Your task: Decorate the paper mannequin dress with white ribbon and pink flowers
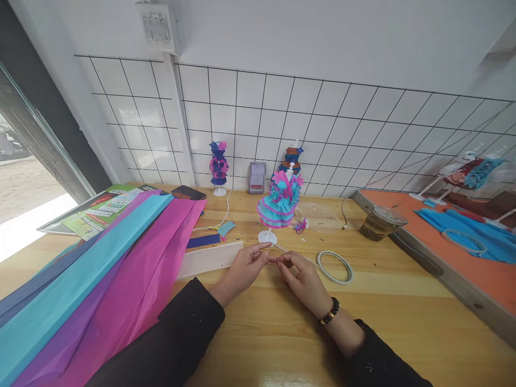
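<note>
My left hand (250, 266) and my right hand (302, 277) meet at the fingertips just above the wooden table. Both are closed in a pinch; whatever lies between the fingers is too small to make out. A pale thin strip shows just behind my right fingers. Right behind my hands stands a small dress form (278, 207) in a ruffled turquoise and pink crepe paper dress, on a round white base. A roll of double-sided tape (335, 267) lies flat to the right of my right hand. On the left, a pale paper strip (209, 259) lies close to my left wrist.
Turquoise, purple and pink crepe paper (133, 269) covers the table's left side. Behind stand a purple-pink dress form (219, 166) and a brown-blue one (292, 156). A lidded plastic cup (381, 223) stands at right, beside the raised edge of an orange surface (407, 215).
</note>
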{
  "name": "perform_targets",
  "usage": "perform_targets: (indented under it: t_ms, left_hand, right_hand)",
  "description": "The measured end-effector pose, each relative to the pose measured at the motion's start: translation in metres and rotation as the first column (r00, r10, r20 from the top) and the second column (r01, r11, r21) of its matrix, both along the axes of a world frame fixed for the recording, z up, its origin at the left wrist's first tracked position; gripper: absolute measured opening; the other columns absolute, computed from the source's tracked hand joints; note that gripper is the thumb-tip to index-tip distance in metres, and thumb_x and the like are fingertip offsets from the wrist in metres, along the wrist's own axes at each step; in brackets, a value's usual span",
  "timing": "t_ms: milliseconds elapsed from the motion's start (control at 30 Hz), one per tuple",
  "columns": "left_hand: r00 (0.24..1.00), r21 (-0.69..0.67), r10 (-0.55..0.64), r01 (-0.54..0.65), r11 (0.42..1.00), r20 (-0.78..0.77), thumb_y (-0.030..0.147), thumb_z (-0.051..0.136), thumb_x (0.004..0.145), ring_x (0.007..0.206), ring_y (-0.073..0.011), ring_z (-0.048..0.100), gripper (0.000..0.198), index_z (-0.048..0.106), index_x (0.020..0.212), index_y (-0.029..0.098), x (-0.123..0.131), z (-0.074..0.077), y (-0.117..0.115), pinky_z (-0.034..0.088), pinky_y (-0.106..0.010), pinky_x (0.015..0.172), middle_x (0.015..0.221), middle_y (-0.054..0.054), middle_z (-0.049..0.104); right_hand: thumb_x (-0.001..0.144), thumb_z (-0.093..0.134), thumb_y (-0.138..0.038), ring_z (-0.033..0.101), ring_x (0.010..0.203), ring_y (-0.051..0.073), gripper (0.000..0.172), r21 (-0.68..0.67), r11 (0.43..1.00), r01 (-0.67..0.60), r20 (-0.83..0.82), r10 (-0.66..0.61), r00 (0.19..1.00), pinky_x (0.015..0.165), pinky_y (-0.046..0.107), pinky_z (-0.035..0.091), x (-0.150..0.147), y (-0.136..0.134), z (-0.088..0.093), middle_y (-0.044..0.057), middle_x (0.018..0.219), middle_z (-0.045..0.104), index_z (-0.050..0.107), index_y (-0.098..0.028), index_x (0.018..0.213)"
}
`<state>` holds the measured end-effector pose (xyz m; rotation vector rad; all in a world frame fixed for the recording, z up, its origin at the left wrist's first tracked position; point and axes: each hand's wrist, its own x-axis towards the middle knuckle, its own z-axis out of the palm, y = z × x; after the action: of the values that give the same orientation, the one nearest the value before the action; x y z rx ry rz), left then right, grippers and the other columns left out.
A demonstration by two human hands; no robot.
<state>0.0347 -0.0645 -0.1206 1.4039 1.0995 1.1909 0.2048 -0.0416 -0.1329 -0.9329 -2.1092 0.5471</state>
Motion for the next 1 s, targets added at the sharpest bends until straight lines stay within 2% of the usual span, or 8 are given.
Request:
perform_targets:
  t_ms: [267, 567, 700, 767, 833, 900, 1000]
  left_hand:
    - [0.997, 0.01, 0.027, -0.026, 1.0, -0.068, 0.038, 0.047, 0.084, 0.09, -0.0213, 0.064, 0.043, 0.054, 0.116, 0.01, 0.0, 0.005, -0.001, 0.047, -0.034, 0.084, 0.095, -0.011, 0.069]
    - [0.989, 0.078, 0.039, -0.028, 0.997, -0.14, 0.034, 0.045, 0.084, 0.091, -0.0212, 0.063, 0.038, 0.057, 0.113, 0.014, -0.002, 0.0, 0.0, 0.046, -0.036, 0.086, 0.093, -0.009, 0.07]
    - [0.982, 0.073, 0.087, -0.076, 0.994, -0.169, 0.035, 0.045, 0.084, 0.084, -0.02, 0.064, 0.037, 0.057, 0.113, 0.015, -0.006, -0.003, 0.005, 0.049, -0.033, 0.074, 0.088, -0.007, 0.07]
    - [0.973, 0.126, 0.158, -0.137, 0.983, -0.17, 0.034, 0.045, 0.083, 0.077, -0.0182, 0.063, 0.035, 0.057, 0.109, 0.015, -0.01, -0.001, 0.009, 0.049, -0.031, 0.07, 0.081, -0.006, 0.068]
    - [0.941, 0.243, 0.283, -0.235, 0.941, -0.188, 0.034, 0.048, 0.082, 0.072, -0.0157, 0.061, 0.032, 0.057, 0.106, 0.016, -0.013, 0.003, 0.015, 0.047, -0.029, 0.069, 0.075, -0.003, 0.065]
    - [0.867, 0.38, 0.447, -0.346, 0.858, -0.221, 0.035, 0.052, 0.08, 0.071, -0.0145, 0.057, 0.031, 0.056, 0.105, 0.018, -0.015, 0.009, 0.021, 0.046, -0.029, 0.069, 0.076, -0.002, 0.061]
    - [0.782, 0.538, 0.588, -0.412, 0.736, -0.206, 0.036, 0.059, 0.076, 0.087, -0.0173, 0.056, 0.042, 0.049, 0.114, 0.021, -0.014, 0.024, 0.031, 0.043, -0.033, 0.079, 0.092, -0.004, 0.06]
  right_hand:
    - [0.084, 0.047, -0.021, 0.056, 0.071, 0.016, 0.011, -0.037, 0.999, -0.011, -0.003, 0.011, 1.0, 0.066, 0.029, 0.045, -0.001, -0.002, 0.002, 0.004, 0.076, 0.062, 0.057, -0.02, 0.079]
    - [0.082, 0.048, -0.02, 0.055, 0.068, 0.015, 0.011, -0.101, 0.995, -0.02, 0.004, 0.021, 1.0, 0.066, 0.028, 0.044, -0.002, -0.003, 0.002, 0.004, 0.074, 0.061, 0.056, -0.019, 0.076]
    - [0.081, 0.049, -0.021, 0.055, 0.068, 0.015, 0.01, -0.139, 0.99, -0.017, -0.026, 0.014, 1.0, 0.065, 0.026, 0.044, -0.003, -0.004, 0.002, 0.002, 0.071, 0.06, 0.056, -0.019, 0.074]
    - [0.081, 0.049, -0.021, 0.055, 0.067, 0.014, 0.011, -0.143, 0.99, -0.012, -0.039, 0.006, 0.999, 0.065, 0.026, 0.044, -0.003, -0.004, 0.002, 0.002, 0.071, 0.06, 0.056, -0.019, 0.074]
    - [0.081, 0.048, -0.021, 0.055, 0.067, 0.014, 0.011, -0.142, 0.99, -0.009, -0.046, 0.003, 0.999, 0.065, 0.026, 0.044, -0.005, -0.004, 0.003, 0.002, 0.07, 0.06, 0.056, -0.019, 0.075]
    - [0.081, 0.048, -0.021, 0.055, 0.067, 0.014, 0.011, -0.136, 0.991, -0.005, -0.052, -0.002, 0.999, 0.065, 0.026, 0.044, -0.006, -0.004, 0.003, 0.002, 0.07, 0.06, 0.056, -0.019, 0.074]
    - [0.08, 0.049, -0.019, 0.054, 0.066, 0.014, 0.009, -0.13, 0.992, -0.005, -0.05, -0.002, 0.999, 0.064, 0.025, 0.044, -0.008, -0.003, 0.003, 0.002, 0.07, 0.059, 0.056, -0.018, 0.074]
